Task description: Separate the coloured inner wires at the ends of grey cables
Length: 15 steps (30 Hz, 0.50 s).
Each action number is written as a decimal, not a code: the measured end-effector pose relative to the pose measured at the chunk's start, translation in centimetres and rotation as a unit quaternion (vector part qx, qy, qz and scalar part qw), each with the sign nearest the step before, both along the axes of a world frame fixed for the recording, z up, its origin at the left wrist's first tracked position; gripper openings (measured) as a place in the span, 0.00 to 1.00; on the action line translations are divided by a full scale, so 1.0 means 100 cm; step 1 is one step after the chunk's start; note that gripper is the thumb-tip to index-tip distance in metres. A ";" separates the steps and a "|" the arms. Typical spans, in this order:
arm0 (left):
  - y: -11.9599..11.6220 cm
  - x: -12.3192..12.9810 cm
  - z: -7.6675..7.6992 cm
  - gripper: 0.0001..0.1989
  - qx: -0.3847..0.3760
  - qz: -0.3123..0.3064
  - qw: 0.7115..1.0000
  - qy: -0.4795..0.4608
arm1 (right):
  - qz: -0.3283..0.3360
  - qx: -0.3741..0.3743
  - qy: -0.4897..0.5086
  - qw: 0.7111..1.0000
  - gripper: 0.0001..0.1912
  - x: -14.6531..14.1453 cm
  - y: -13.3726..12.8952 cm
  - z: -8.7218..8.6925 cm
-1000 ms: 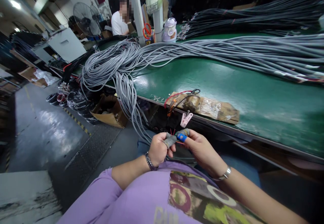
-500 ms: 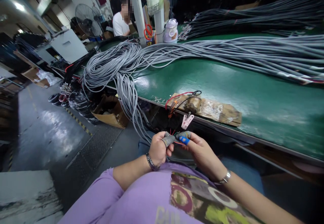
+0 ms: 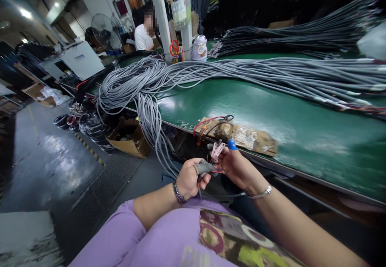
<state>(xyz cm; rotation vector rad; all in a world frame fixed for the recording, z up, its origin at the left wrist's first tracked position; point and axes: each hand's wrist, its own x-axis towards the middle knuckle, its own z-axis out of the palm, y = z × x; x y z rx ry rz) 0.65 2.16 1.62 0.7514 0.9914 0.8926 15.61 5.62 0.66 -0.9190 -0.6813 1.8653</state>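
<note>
My left hand [image 3: 194, 174], with grey covers on its thumb and finger, is closed around the end of a grey cable. Thin coloured wires [image 3: 217, 171], red and orange among them, stick out past its fingertips. My right hand [image 3: 238, 166] is open just to the right, its thumb in a blue finger cover stretched up and its other fingers spread near the wires. A pink clip [image 3: 217, 151] at the bench edge overlaps the right fingertips from this angle; whether they touch it I cannot tell.
A taped wooden board [image 3: 249, 138] with red and black leads lies along the green bench [image 3: 193, 102] edge. Grey cables [image 3: 129, 82] cross the bench and hang down at left. Beyond are a lilac container [image 3: 200, 49], dark cables [image 3: 271, 37] and a seated person [image 3: 143, 37].
My right hand has let go of the wires and moved up beside the pink clip, its thumb lifting away from the fingers. My left hand keeps its hold. The view has shifted slightly.
</note>
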 end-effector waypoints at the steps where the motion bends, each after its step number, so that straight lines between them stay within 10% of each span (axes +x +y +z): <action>1: 0.002 0.001 0.002 0.16 0.000 -0.006 1.000 -0.003 | -0.006 0.001 0.007 1.000 0.24 -0.002 0.001 0.002; 15: 0.007 0.009 -0.002 0.16 -0.009 -0.047 0.999 0.002 | -0.083 0.000 -0.018 0.996 0.25 -0.013 0.002 -0.001</action>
